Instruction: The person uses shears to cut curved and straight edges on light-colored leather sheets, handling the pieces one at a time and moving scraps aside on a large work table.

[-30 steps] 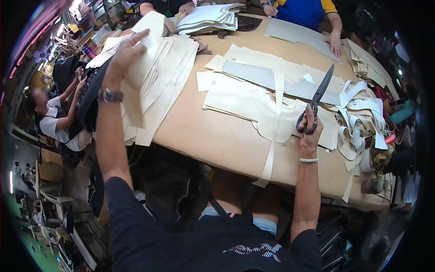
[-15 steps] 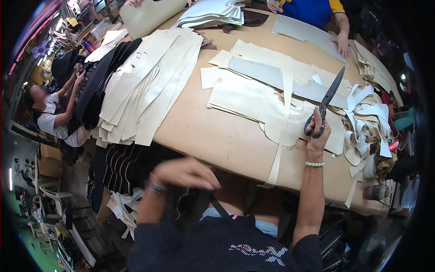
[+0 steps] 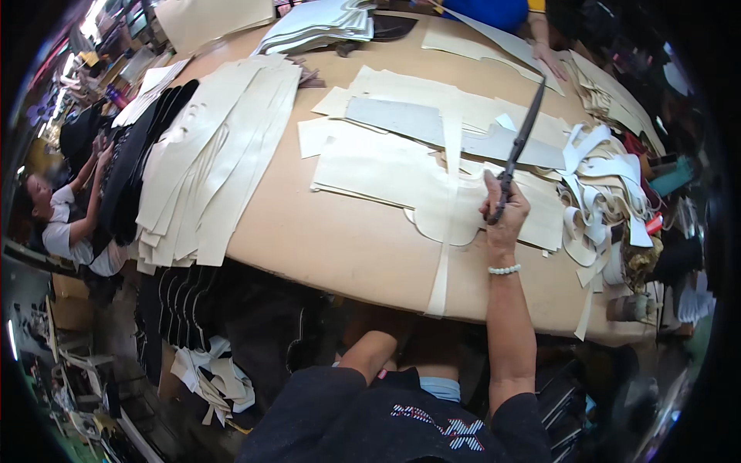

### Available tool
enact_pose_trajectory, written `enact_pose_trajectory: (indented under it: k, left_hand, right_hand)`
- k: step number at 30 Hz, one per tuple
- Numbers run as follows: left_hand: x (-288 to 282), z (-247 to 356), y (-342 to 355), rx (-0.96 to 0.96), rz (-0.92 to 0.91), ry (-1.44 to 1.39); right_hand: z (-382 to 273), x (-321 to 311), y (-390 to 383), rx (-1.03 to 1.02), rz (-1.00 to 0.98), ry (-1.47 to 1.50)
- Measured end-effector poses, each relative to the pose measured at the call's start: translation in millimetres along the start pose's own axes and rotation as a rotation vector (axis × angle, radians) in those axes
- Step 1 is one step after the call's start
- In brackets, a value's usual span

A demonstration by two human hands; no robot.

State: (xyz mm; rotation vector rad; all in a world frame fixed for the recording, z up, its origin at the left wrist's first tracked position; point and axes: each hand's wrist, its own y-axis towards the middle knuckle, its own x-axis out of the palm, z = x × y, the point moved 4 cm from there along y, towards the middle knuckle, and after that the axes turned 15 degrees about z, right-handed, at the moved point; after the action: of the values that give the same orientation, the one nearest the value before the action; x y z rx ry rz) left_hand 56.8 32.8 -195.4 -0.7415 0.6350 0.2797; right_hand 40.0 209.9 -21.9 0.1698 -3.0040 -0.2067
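Observation:
My right hand [image 3: 505, 212], a beaded bracelet at its wrist, is closed round the handles of large dark scissors [image 3: 523, 139]. The scissors point away from me, their blades together. Just left of that hand are cream, cut-out sheet pieces [image 3: 378, 171], which look like leather or a similar material. A grey flat template [image 3: 397, 119] rests across them. A long narrow cream strip [image 3: 440, 282] lies over the pieces and reaches the table's near edge. My left arm [image 3: 369, 353] bends in toward my lap, and its hand is hidden.
A large stack of cream sheets [image 3: 201, 170] and black pieces [image 3: 150, 162] lie on the left. White strips [image 3: 610, 177] are heaped on the right. Across the table [image 3: 347, 258], a person's hand [image 3: 549, 62] touches a cream sheet. Another person [image 3: 69, 216] stands at the left.
My left hand has dropped from in front of the table's edge toward my lap, out of sight. The scissors have turned in my right hand. The view has shifted, and a sheet opposite has been lifted.

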Motion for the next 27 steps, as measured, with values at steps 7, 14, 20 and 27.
enact_pose_trajectory:
  k: [7, 14, 20, 27]
  left_hand:
    - [-3.0, 1.2, 8.0, -0.058, 0.062, -0.022]
    - [3.2, 9.2, 13.4, -0.049, 0.060, -0.037]
    - [4.3, 11.8, 12.4, -0.047, 0.054, -0.030]
    - [7.4, 14.6, 14.5, -0.037, 0.055, -0.044]
  right_hand:
    - [-5.7, 12.4, -7.4, 0.011, -0.038, 0.072]
    - [-8.1, 4.0, -7.7, 0.015, -0.017, 0.063]
    - [-7.0, 0.2, -7.0, 0.002, 0.008, 0.053]
    - [-7.2, -2.6, -8.8, 0.020, 0.022, 0.119]
